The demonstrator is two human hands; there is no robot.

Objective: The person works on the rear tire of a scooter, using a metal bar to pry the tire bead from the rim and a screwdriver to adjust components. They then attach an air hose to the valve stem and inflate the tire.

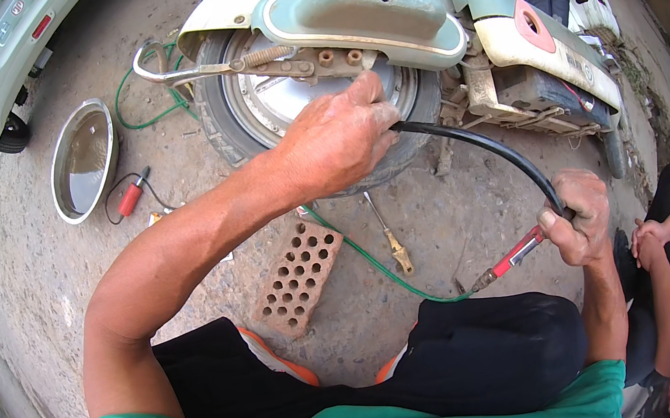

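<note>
A black rubber tube [491,143] arcs between my hands in front of the scooter's wheel [225,125]. My left hand [345,135] is closed around one end of it, close to the wheel hub; the fingertips are partly hidden. At the right, my right hand [577,217] is closed on the other end. From under that hand sticks out a red air nozzle tool [520,253], joined at its metal end to a thin green hose [380,268]. Whether its tip meets the tube is hidden by my fingers.
A perforated brick [301,278] and a yellow-handled screwdriver [398,253] lie on the ground before me. Left stand a metal basin [85,162] of murky water and a red-handled tool [130,199] with a cord. Another person's clasped hands [648,236] are at right.
</note>
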